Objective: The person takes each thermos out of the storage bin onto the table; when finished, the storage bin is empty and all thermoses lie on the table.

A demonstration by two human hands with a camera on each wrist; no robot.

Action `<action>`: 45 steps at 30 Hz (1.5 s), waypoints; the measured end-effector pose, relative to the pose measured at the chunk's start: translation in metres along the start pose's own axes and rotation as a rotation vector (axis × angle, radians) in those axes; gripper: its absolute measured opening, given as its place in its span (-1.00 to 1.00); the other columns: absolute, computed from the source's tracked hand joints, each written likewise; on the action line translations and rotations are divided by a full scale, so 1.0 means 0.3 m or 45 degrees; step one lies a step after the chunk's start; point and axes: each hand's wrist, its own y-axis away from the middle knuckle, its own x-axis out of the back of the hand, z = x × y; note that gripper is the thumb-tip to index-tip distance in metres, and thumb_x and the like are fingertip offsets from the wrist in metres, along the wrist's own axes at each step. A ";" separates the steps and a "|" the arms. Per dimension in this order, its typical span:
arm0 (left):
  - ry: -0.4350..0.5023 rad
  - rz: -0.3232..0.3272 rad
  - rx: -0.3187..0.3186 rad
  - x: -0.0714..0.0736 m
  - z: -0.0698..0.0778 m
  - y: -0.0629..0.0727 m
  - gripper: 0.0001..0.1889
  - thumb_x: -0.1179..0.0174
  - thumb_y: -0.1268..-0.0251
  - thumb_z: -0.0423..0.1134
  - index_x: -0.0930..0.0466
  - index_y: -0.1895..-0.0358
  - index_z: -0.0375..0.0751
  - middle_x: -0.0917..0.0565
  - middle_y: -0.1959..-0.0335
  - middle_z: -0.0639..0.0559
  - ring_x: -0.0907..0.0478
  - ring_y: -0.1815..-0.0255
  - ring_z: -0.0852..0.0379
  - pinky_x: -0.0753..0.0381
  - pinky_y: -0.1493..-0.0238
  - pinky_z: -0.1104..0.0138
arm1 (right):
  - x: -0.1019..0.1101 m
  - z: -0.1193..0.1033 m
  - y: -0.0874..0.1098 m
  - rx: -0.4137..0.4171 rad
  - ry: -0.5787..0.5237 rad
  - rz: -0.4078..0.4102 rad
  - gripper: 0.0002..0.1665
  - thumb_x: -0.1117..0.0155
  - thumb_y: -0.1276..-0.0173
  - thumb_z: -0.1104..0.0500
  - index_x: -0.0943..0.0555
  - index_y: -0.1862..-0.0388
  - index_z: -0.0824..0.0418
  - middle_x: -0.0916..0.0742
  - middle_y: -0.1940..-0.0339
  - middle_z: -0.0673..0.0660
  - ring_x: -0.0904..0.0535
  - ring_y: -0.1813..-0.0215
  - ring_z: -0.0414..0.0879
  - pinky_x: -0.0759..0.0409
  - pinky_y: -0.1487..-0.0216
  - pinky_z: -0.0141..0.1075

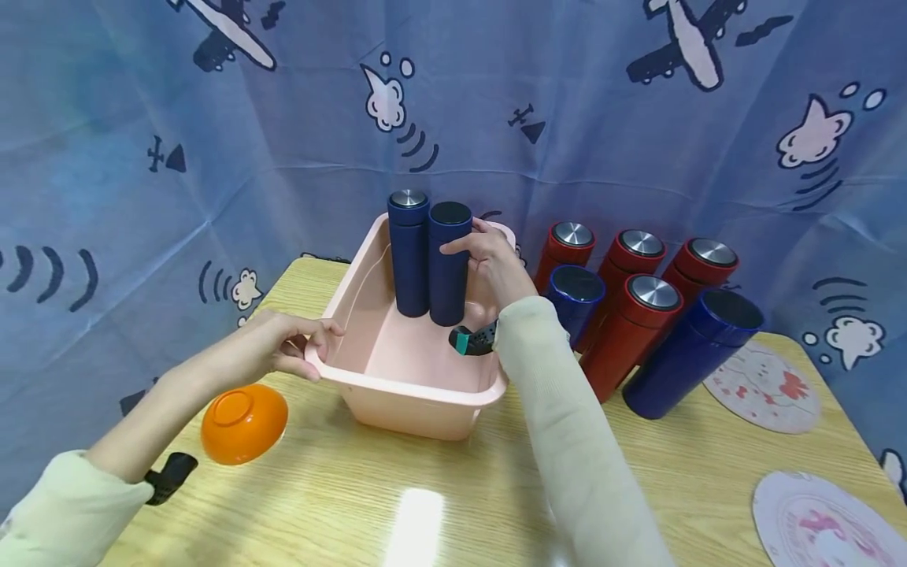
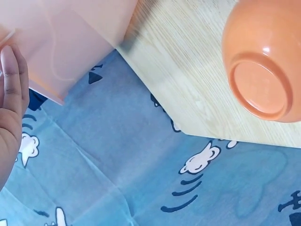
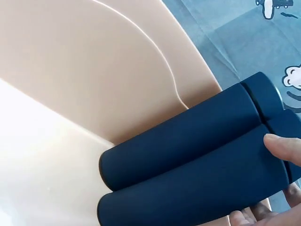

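Note:
A pink plastic tub (image 1: 404,398) stands on the wooden table with two dark navy thermoses upright inside, side by side at its far end. The left one (image 1: 409,264) has a silver-topped lid; the right one (image 1: 446,276) has a dark top. My right hand (image 1: 496,260) holds the dark-topped thermos near its upper end, thumb on one side and fingers on the other, as the right wrist view also shows. With my left hand (image 1: 283,346) I grip the tub's left rim between thumb and fingers; that hand is only partly visible in the left wrist view.
Right of the tub stand several red thermoses (image 1: 612,339) with silver lids and two shiny blue ones (image 1: 683,358). An orange bowl (image 1: 244,425) lies upside down at left. Two round printed mats (image 1: 761,386) lie at right. A blue patterned curtain (image 1: 468,102) hangs behind the table.

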 end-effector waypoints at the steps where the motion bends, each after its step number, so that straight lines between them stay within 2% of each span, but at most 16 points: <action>1: 0.004 -0.006 0.005 -0.001 0.000 -0.002 -0.75 -0.46 0.16 -0.23 -0.53 0.46 -0.01 -0.67 0.02 -0.18 -0.48 0.49 0.29 -0.56 0.43 0.42 | 0.002 0.002 0.000 0.005 -0.017 0.000 -0.01 -0.30 -0.14 0.54 -0.18 -0.50 0.05 -0.33 -0.47 0.02 -0.22 -0.42 -0.11 -0.31 -0.35 -0.30; 3: 0.007 -0.011 0.013 -0.002 0.000 -0.004 -0.75 -0.46 0.16 -0.22 -0.52 0.47 -0.01 -0.67 0.01 -0.18 -0.47 0.50 0.29 -0.55 0.44 0.42 | 0.013 0.008 0.001 -0.013 -0.024 0.010 -0.02 -0.32 -0.14 0.49 -0.19 -0.49 0.02 -0.27 -0.50 -0.01 -0.10 -0.50 -0.09 -0.19 -0.43 -0.22; 5: 0.009 -0.008 0.013 -0.002 -0.004 -0.004 -0.74 -0.46 0.16 -0.21 -0.50 0.47 -0.01 -0.67 0.01 -0.19 -0.47 0.50 0.29 -0.56 0.45 0.43 | 0.025 0.012 0.003 -0.034 -0.030 0.004 -0.02 -0.35 -0.14 0.45 -0.20 -0.49 -0.01 -0.22 -0.52 -0.02 -0.09 -0.49 -0.08 -0.24 -0.40 -0.22; 6: 0.013 -0.009 0.015 -0.003 -0.003 -0.006 -0.74 -0.46 0.16 -0.21 -0.50 0.47 -0.01 -0.67 0.01 -0.19 -0.48 0.49 0.29 -0.56 0.45 0.43 | 0.034 0.014 0.004 -0.035 -0.026 -0.006 -0.02 -0.35 -0.15 0.44 -0.19 -0.49 -0.01 -0.22 -0.51 -0.01 -0.22 -0.39 -0.09 -0.31 -0.35 -0.29; 8: 0.015 -0.010 0.014 -0.005 -0.003 -0.008 -0.73 -0.46 0.16 -0.22 -0.49 0.48 -0.02 -0.67 0.01 -0.19 -0.49 0.47 0.28 -0.59 0.43 0.43 | 0.049 0.018 0.004 -0.042 0.012 -0.007 -0.02 -0.37 -0.15 0.40 -0.18 -0.49 -0.03 -0.24 -0.49 -0.02 -0.39 -0.06 -0.11 -0.45 -0.14 -0.39; 10: 0.019 -0.010 0.011 -0.007 -0.003 -0.011 -0.73 -0.46 0.16 -0.22 -0.48 0.48 -0.02 -0.67 0.01 -0.19 -0.50 0.47 0.28 -0.60 0.43 0.43 | 0.059 0.020 0.000 -0.032 0.054 -0.006 0.00 -0.39 -0.14 0.39 -0.17 -0.50 -0.02 -0.28 -0.45 0.00 -0.34 0.23 -0.11 -0.46 0.05 -0.40; 12: 0.025 -0.012 0.009 -0.010 -0.003 -0.014 -0.73 -0.46 0.16 -0.21 -0.48 0.49 -0.02 -0.67 0.01 -0.19 -0.49 0.48 0.28 -0.59 0.44 0.44 | 0.068 0.022 -0.004 -0.024 0.109 0.007 0.02 -0.42 -0.12 0.36 -0.15 -0.50 -0.02 -0.31 -0.42 0.01 -0.24 0.29 -0.08 -0.40 0.06 -0.33; 13: 0.028 -0.012 0.007 -0.011 -0.004 -0.015 -0.73 -0.46 0.16 -0.21 -0.47 0.49 -0.02 -0.67 0.01 -0.20 -0.48 0.49 0.28 -0.58 0.45 0.44 | 0.071 0.024 -0.005 -0.031 0.129 0.016 0.03 -0.43 -0.12 0.34 -0.15 -0.50 -0.03 -0.30 -0.42 0.02 -0.31 0.19 -0.08 -0.41 -0.06 -0.28; 15: 0.039 -0.013 0.004 -0.014 -0.005 -0.017 -0.72 -0.46 0.16 -0.23 -0.47 0.49 -0.03 -0.66 0.01 -0.20 -0.46 0.52 0.29 -0.56 0.48 0.43 | 0.075 0.026 -0.008 -0.050 0.167 0.018 0.02 -0.45 -0.11 0.30 -0.16 -0.50 -0.04 -0.26 -0.46 0.04 -0.32 -0.12 -0.05 -0.27 -0.34 -0.13; 17: 0.050 -0.014 0.003 -0.016 -0.005 -0.019 -0.72 -0.46 0.16 -0.24 -0.46 0.50 -0.03 -0.66 0.01 -0.21 -0.46 0.53 0.30 -0.55 0.49 0.43 | 0.077 0.027 -0.010 -0.071 0.193 0.012 0.00 -0.46 -0.12 0.26 -0.20 -0.48 -0.08 -0.22 -0.50 0.04 -0.15 -0.39 0.02 -0.06 -0.45 0.04; 19: 0.059 -0.014 0.004 -0.017 -0.005 -0.020 -0.72 -0.46 0.16 -0.26 -0.46 0.50 -0.03 -0.66 0.01 -0.22 -0.46 0.53 0.30 -0.55 0.49 0.43 | 0.078 0.027 -0.011 -0.082 0.208 -0.001 -0.03 -0.48 -0.11 0.23 -0.23 -0.46 -0.10 -0.18 -0.53 0.04 -0.01 -0.51 0.06 0.06 -0.46 0.14; 23: 0.061 -0.014 0.012 -0.018 -0.002 -0.022 -0.72 -0.46 0.16 -0.29 -0.47 0.50 -0.02 -0.66 0.00 -0.22 -0.49 0.50 0.28 -0.55 0.45 0.43 | 0.078 0.024 -0.010 -0.083 0.248 -0.003 -0.03 -0.51 -0.08 0.19 -0.25 -0.44 -0.07 -0.17 -0.54 0.04 0.03 -0.53 0.06 0.10 -0.46 0.16; 27: 0.055 -0.012 0.017 -0.014 0.001 -0.021 -0.74 -0.45 0.16 -0.25 -0.48 0.50 -0.02 -0.66 -0.01 -0.21 -0.55 0.44 0.25 -0.59 0.39 0.42 | 0.075 0.016 -0.005 -0.016 0.316 -0.003 0.00 -0.50 -0.08 0.25 -0.19 -0.46 0.08 -0.26 -0.50 0.13 -0.08 -0.51 0.11 -0.02 -0.47 0.06; 32: 0.046 -0.010 0.014 -0.010 -0.002 -0.020 -0.74 -0.44 0.15 -0.19 -0.47 0.51 -0.01 -0.66 -0.01 -0.20 -0.56 0.42 0.25 -0.60 0.37 0.41 | 0.065 0.010 0.009 0.064 0.317 0.028 -0.12 -0.49 -0.03 0.39 -0.32 -0.34 0.19 -0.44 -0.37 0.17 -0.25 -0.42 0.12 -0.12 -0.43 0.07; 40: 0.049 0.003 -0.016 -0.013 -0.012 -0.015 -0.75 -0.45 0.15 -0.20 -0.49 0.51 0.00 -0.67 0.00 -0.21 -0.58 0.40 0.27 -0.62 0.36 0.40 | 0.039 0.018 0.041 0.111 0.321 0.009 -0.16 -0.49 0.02 0.48 -0.46 -0.29 0.17 -0.56 -0.25 0.18 -0.43 -0.29 0.10 -0.30 -0.36 -0.01; 45: 0.060 0.021 -0.039 -0.012 -0.018 -0.006 -0.75 -0.45 0.15 -0.24 -0.49 0.50 -0.01 -0.67 0.01 -0.23 -0.63 0.32 0.20 -0.63 0.32 0.40 | 0.016 0.025 0.067 0.082 0.309 -0.011 -0.12 -0.51 0.04 0.48 -0.46 -0.31 0.11 -0.55 -0.27 0.14 -0.39 -0.30 0.08 -0.31 -0.35 0.01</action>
